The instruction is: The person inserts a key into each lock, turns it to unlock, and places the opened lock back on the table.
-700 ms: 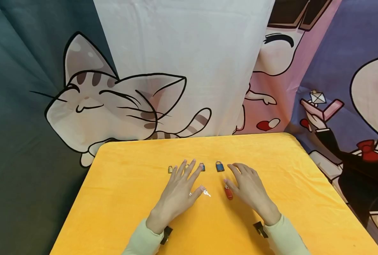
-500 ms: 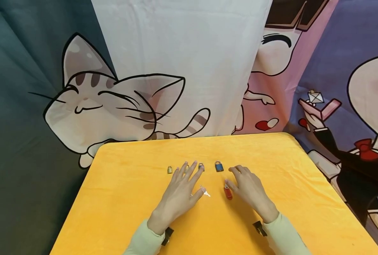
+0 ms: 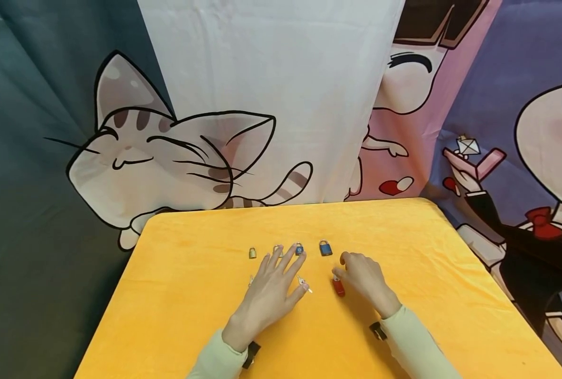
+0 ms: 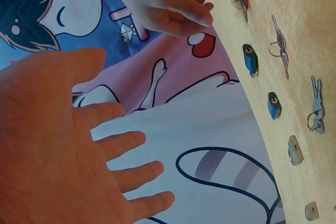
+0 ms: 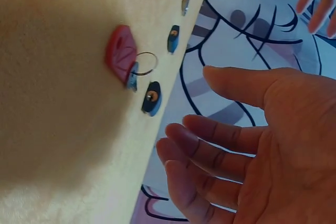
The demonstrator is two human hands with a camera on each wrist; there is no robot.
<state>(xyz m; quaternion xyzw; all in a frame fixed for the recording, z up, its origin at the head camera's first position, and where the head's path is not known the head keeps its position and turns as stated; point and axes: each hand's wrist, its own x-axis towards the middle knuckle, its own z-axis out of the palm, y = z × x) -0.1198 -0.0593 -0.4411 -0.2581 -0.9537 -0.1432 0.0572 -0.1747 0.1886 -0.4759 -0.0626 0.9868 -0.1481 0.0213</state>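
Observation:
My left hand hovers over the table with its fingers spread and holds nothing. Around its fingertips stand a small brass padlock, a paler padlock partly hidden in the head view, and a small blue padlock. Silver keys on a ring lie near that hand, and another key ring lies to their right. My right hand, its fingers loosely bent around nothing, hangs above and beside a red key holder with a ring. A larger blue padlock stands just beyond it.
A yellow cloth covers the table. Behind its far edge hangs a printed curtain with a cartoon cat. The padlocks form a row near the back, with the keys closer to the person.
My right hand has shifted a little left and its fingers have bent more. The left hand has drifted slightly down and right, uncovering a key on its left and more of the small blue padlock.

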